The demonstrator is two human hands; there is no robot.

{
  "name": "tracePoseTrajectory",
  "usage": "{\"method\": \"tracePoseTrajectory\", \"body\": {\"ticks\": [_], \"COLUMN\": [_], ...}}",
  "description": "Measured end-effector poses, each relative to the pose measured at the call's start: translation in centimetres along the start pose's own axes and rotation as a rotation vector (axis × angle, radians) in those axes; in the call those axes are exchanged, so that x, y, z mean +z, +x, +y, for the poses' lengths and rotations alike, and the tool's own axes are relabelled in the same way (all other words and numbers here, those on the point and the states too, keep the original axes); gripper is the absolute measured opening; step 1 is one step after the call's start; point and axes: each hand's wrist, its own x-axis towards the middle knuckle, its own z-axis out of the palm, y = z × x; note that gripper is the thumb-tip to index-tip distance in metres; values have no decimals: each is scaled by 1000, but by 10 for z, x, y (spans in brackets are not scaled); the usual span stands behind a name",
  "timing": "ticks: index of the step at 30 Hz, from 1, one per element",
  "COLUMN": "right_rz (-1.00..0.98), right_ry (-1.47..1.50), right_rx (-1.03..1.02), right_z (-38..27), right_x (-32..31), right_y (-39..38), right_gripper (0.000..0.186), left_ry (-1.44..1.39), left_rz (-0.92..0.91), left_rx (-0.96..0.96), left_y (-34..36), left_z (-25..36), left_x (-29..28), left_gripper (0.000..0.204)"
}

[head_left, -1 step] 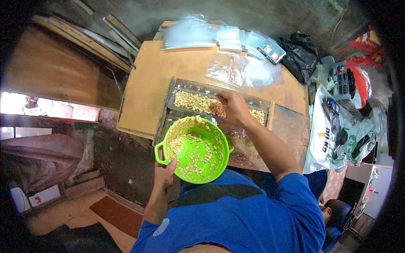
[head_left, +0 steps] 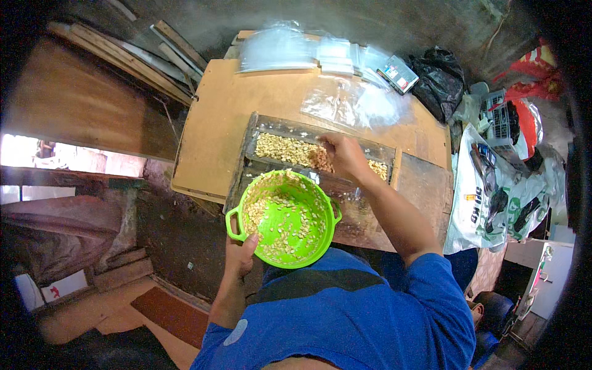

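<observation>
A bright green colander [head_left: 285,217] with two handles sits tilted above my lap, its inside scattered with pale kernels. My left hand [head_left: 239,253] grips it from below at the near-left handle. Just beyond it lies a long, shallow wooden tray [head_left: 254,126] with a heap of the same pale kernels [head_left: 282,148]. My right hand [head_left: 344,155] reaches into the tray, fingers curled down on the kernels at the middle of the heap. My blue-sleeved arms enter from the lower edge.
The tray rests on a tan board tabletop [head_left: 216,117]. Clear plastic bags [head_left: 277,49] and a crumpled one [head_left: 354,102] lie at the back, next to a small box [head_left: 399,74] and a black bag [head_left: 441,80]. A white printed sack [head_left: 475,197] lies right, wooden planks [head_left: 142,58] left.
</observation>
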Motion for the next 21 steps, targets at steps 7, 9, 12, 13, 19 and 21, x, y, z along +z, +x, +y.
{"method": "tracePoseTrajectory", "body": {"ticks": [7,9,12,13,19,21], "right_rz": [-57,-43,33,86,-73,-307], "right_ry": [-156,-204,-132,-107,220,116], "right_rx": [161,232,321,238,-76,-67], "right_z": [31,34,31,27,-23,-43], "right_x": [-43,-54,-66,-66,-29,-6], "right_y": [-28,-41,-57,-63,-107,-121], "right_gripper": [37,36,34,32,31,35], "left_ry": [-53,-29,-32,-51,89,148], "left_rz": [-117,-127,-160,-184,-228,-241], "left_rx": [90,71,66,93,86,79], "left_y": [17,19,20,20,23,21], "left_z": [1,2,4,4,6,9], "left_x": [-6,-4,-1,0,15,21], "left_gripper": [69,67,67,67,61,58]}}
